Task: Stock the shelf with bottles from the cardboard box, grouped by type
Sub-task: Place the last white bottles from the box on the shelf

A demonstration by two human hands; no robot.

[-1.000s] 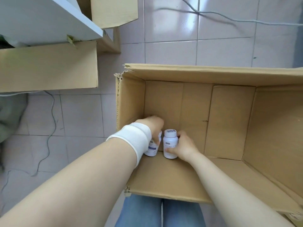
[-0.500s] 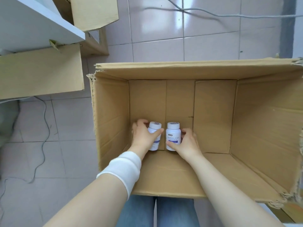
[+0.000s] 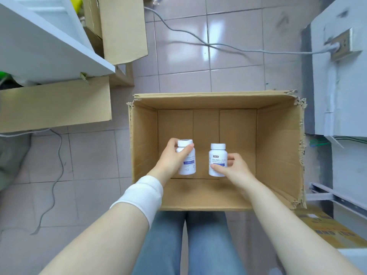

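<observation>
Tiled floor (image 3: pixel 228 76) all round you, white shelf (image 3: pixel 39 46) up on your left, cardboard box (image 3: pixel 278 145) open at your knees, spare carton (image 3: pixel 55 104) under the shelf, grey cable (image 3: pixel 207 44) snaking behind. Your left hand (image 3: pixel 170 159) wraps the left bottle (image 3: pixel 188 163), your right hand (image 3: pixel 234 169) pinches the right bottle (image 3: pixel 216 153) (both upright, apart, within the box's opening).

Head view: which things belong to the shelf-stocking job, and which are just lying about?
Job: left bottle, right bottle, cardboard box, white shelf, left hand, right hand.
Lying about: floor cable, wall socket, left carton, far carton.
</observation>
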